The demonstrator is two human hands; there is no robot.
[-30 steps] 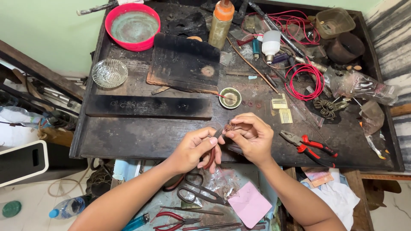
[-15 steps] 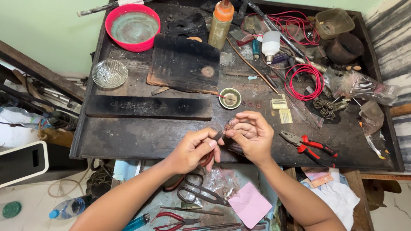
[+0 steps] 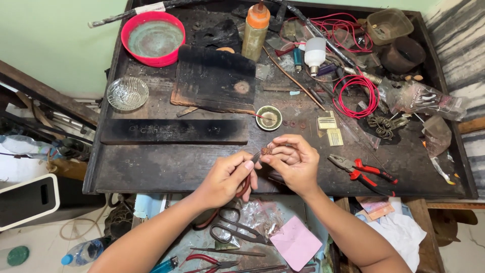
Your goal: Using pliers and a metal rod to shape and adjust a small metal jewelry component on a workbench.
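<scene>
The right hand [image 3: 295, 164] pinches a small copper piece [image 3: 267, 150]; the left hand [image 3: 227, 177] should grip its pliers [image 3: 246, 183] gently, close above the table [image 3: 166, 162].

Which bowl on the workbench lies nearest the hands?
The small green bowl, just above the right hand; the clear glass bowl and red basin sit farther off, up left.

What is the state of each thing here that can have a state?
Left hand: grips a red-handled tool.
Right hand: pinches a small coppery piece.
Red-handled pliers: lying flat, jaws shut.
Scissors: lying, blades shut.
Orange-capped bottle: upright, capped.
Glass bowl: upright, empty.
</scene>
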